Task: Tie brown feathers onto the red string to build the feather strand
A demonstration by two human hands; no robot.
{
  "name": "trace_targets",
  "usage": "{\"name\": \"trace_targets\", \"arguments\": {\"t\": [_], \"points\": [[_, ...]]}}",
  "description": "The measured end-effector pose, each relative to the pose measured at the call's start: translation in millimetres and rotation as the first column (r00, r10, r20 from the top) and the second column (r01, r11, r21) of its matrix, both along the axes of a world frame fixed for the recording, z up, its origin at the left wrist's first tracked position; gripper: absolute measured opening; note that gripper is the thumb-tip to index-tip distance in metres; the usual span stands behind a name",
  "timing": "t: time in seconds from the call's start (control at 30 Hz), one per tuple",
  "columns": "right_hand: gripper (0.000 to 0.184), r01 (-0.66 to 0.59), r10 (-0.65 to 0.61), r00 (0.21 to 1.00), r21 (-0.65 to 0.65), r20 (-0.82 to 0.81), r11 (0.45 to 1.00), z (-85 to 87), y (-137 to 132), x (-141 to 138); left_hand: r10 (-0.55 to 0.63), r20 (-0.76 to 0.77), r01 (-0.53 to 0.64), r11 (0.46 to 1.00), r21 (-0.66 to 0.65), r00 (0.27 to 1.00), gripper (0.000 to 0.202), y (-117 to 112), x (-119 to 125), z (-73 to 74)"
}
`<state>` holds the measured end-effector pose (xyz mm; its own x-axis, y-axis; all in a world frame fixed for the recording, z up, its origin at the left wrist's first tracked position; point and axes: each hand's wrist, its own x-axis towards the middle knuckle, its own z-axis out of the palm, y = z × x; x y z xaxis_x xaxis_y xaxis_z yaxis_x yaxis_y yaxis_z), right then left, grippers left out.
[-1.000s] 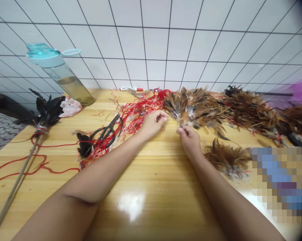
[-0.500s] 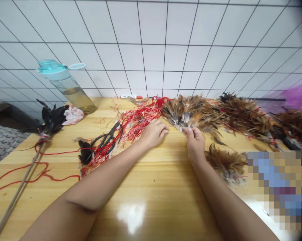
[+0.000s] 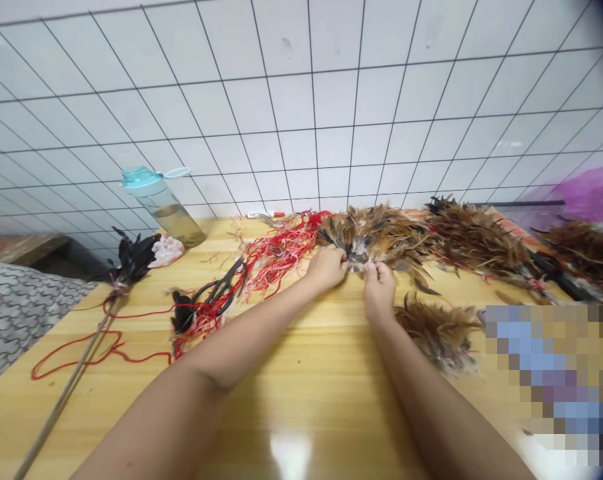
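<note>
A spread of brown feathers (image 3: pixel 381 230) lies at the back middle of the wooden table, its pale quill ends toward me. At its near left edge is my left hand (image 3: pixel 328 267), fingers curled together at the quills; what they pinch is too small to make out. Close by on the right, my right hand (image 3: pixel 380 283) has thumb and forefinger pressed together on the quill ends of the feathers. Left of my left hand lies a tangle of red string (image 3: pixel 276 257). A smaller feather bunch (image 3: pixel 434 330) rests beside my right wrist.
Black scissors (image 3: pixel 220 290) lie among red string and feather scraps. Farther left are a stick with black feathers (image 3: pixel 134 260) tied on and a bottle (image 3: pixel 176 220) of yellowish liquid. Long feather dusters (image 3: pixel 481 240) and a purple bag (image 3: pixel 591 193) occupy the right. A tiled wall (image 3: pixel 331 100) bounds the back.
My left hand has moved right, up to the quill ends, and is now close to my right hand. The camera view has shifted; the objects on the table look unmoved.
</note>
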<state>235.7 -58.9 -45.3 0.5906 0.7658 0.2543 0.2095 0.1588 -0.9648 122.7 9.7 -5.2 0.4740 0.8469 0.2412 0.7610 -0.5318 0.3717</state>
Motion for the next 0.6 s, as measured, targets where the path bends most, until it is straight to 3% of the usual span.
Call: {"name": "trace_targets", "arguments": {"t": [0.17,0.33,0.4,0.5,0.6], "points": [[0.030,-0.036,0.036,0.999,-0.021,-0.001,0.999,-2.4,0.1,0.5,0.055,0.103,-0.049,0.996,-0.069,0.993,0.008,3.5,3.0,-14.7],[0.028,-0.064,0.066,0.997,-0.036,0.039,0.997,-1.4,0.5,-3.4,0.110,0.380,0.015,0.951,-0.310,0.919,0.007,-4.6,-21.7,-8.9],[0.028,-0.071,0.074,0.994,-0.048,0.075,0.996,-1.3,-0.1,-6.2,0.186,0.504,0.075,0.888,-0.453,0.843,0.011,-11.3,-33.3,-5.8],[0.028,-0.107,0.118,0.981,-0.077,0.157,0.991,-1.2,-2.4,-11.6,0.293,0.644,0.267,0.732,-0.627,0.706,0.019,-20.1,-47.8,-4.8],[0.026,-0.169,0.192,0.944,-0.107,0.269,0.980,-0.4,-5.7,-16.8,0.340,0.744,0.442,0.636,-0.632,0.575,0.027,-23.4,-56.7,-8.2]]}}
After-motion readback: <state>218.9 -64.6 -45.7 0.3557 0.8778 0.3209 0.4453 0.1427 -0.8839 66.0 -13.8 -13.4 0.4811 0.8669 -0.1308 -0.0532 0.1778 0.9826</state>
